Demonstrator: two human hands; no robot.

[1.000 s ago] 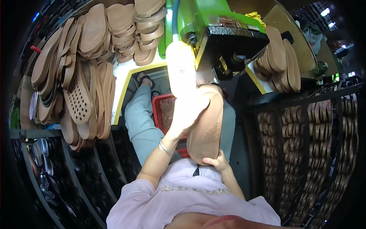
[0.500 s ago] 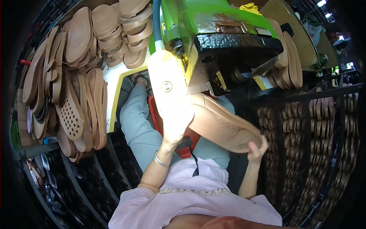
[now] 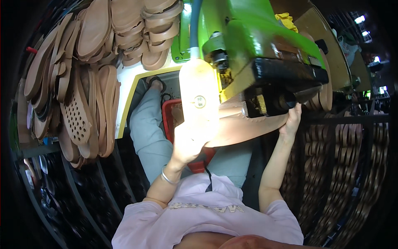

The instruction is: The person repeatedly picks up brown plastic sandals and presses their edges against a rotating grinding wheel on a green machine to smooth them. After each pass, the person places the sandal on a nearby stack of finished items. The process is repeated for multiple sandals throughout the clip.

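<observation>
plainly, a brown shoe sole [image 3: 248,128] was held by both hands, crosswise above the person's lap and close under the front of a green and black machine [image 3: 259,37]; whether it was touched by the machine could not be told. its left end was gripped by the left hand [image 3: 187,145], whose fingers were mostly lost in the glare of a lit lamp [image 3: 200,83]. its right end was pinched by the right hand [image 3: 291,121], which was raised higher, near a black knob [image 3: 287,100]. a silver bangle [image 3: 169,176] was worn on the left wrist. the lamp was joined at its top to a blue-grey tube [image 3: 195,25]. farther down, a red bin [image 3: 168,120] was partly seen between the legs. at the left, brown soles [image 3: 93,31] were piled on a white table [image 3: 129,74] edged in yellow, one being pierced with round holes. at the right, a dark rack [image 3: 347,120] was filled with brown pieces in rows.
</observation>
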